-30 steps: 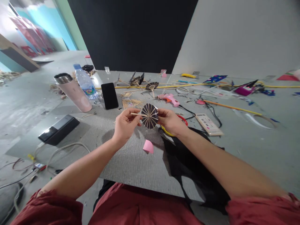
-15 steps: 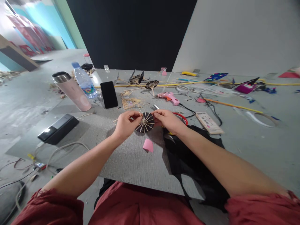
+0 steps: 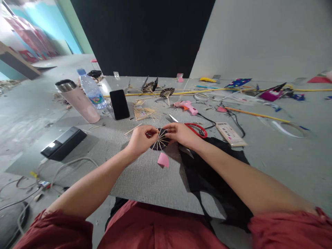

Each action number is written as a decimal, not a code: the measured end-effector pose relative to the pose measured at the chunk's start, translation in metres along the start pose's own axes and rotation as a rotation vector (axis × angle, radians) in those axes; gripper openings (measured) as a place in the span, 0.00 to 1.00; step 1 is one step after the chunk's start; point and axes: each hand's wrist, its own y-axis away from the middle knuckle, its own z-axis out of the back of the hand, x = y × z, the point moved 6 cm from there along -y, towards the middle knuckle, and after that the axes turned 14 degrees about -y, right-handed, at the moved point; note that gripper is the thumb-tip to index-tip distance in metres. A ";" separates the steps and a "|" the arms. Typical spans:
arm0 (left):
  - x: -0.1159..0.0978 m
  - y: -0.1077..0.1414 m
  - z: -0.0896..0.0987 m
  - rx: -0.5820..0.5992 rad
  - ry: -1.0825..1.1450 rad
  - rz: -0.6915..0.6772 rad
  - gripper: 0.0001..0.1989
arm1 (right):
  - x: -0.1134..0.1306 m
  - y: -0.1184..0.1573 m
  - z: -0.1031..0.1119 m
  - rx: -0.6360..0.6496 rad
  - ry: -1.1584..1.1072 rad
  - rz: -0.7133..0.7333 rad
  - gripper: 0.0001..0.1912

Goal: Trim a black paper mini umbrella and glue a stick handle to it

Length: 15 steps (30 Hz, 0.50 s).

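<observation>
Between my hands is a small black disc with pale sticks spread like spokes, a miniature umbrella canopy [image 3: 160, 141]. My left hand [image 3: 142, 138] pinches its left edge, thumb and fingers together. At its upper right edge, my right hand [image 3: 178, 133] has its fingers closed on the rim; the fingertips partly cover the disc. A pink paper piece [image 3: 163, 160] lies on the table just below. Red-handled scissors [image 3: 196, 129] rest beyond my right hand, and black cloth [image 3: 207, 169] lies under my right forearm. A pile of thin wooden sticks [image 3: 144, 112] sits ahead.
Beyond my hands are a pink glue gun [image 3: 186, 106], a finished small umbrella [image 3: 167, 92] and a phone [image 3: 119, 104]. A pink tumbler [image 3: 79, 103], a water bottle [image 3: 90, 88] and a power bank [image 3: 64, 143] stand or lie at left. A flat packet [image 3: 230, 134] is at right.
My right hand has moved inward over the disc's upper right edge, covering more of it. My left hand keeps its pinch at the left edge. The view has shifted slightly.
</observation>
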 end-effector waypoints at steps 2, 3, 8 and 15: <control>0.001 0.000 0.000 0.007 0.006 0.009 0.05 | 0.000 0.000 -0.001 0.007 -0.003 0.009 0.12; 0.002 0.000 -0.001 0.008 0.007 0.013 0.05 | 0.000 0.000 -0.001 0.008 -0.005 0.013 0.12; 0.004 0.001 -0.001 0.014 -0.007 -0.001 0.04 | 0.004 0.002 -0.004 0.005 0.010 0.011 0.13; 0.002 0.001 0.000 0.010 0.011 -0.002 0.04 | 0.004 0.002 -0.005 -0.021 0.039 -0.006 0.13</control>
